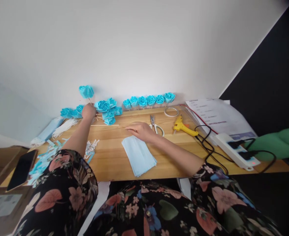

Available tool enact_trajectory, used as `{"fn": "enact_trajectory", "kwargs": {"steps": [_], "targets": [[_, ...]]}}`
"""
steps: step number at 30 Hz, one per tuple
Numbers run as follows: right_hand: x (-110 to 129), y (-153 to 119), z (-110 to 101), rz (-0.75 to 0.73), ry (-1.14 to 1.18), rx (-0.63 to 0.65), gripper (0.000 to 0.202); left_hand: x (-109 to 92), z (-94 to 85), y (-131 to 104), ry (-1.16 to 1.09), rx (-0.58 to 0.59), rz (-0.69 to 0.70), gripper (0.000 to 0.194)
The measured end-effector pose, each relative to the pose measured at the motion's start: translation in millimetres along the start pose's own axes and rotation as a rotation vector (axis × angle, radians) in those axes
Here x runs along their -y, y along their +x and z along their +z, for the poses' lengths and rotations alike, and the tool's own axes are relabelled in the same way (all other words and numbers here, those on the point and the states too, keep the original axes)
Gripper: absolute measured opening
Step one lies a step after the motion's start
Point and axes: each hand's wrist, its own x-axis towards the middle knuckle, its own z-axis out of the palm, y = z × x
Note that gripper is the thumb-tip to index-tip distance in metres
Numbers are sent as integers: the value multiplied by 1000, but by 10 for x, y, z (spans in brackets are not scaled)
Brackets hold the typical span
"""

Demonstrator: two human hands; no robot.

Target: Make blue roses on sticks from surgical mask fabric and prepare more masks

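My left hand [88,111] is closed around the thin stem of a blue paper flower [86,91], which stands up above it near the wall. Beside that hand, a bunch of several blue flowers [109,109] lies on the wooden table [110,147]. A thin stick [105,125] rests just in front of the bunch. My right hand [139,130] hovers over or rests at the top edge of a stack of light blue paper sheets [138,155]; its fingers point left, and whether they hold anything is hidden. Scissors [156,126] lie right behind it.
Blue flowers [142,101] line the wall. To the right are a tape ring [171,112], a yellow glue gun [183,126], cables, a power strip [235,150] and printed papers [208,113]. Paper scraps [46,160], a phone [22,169] and a cardboard box [4,193] are on the left.
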Motion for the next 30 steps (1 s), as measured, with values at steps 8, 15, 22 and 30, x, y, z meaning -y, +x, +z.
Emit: {"fn": "enact_trajectory", "kwargs": {"steps": [8,15,22,30], "targets": [[236,1050,38,77,-218,-58,23,13,29,-49,-60,-53,26,24],[348,1572,391,66,-354,-30,23,80,16,-47,-177,-59,50,30],[237,2034,267,215,-332,-46,25,415,-146,-85,-338,-127,202,49],[253,2389,44,331,-235,29,27,461,33,-198,-164,65,392,29]]}}
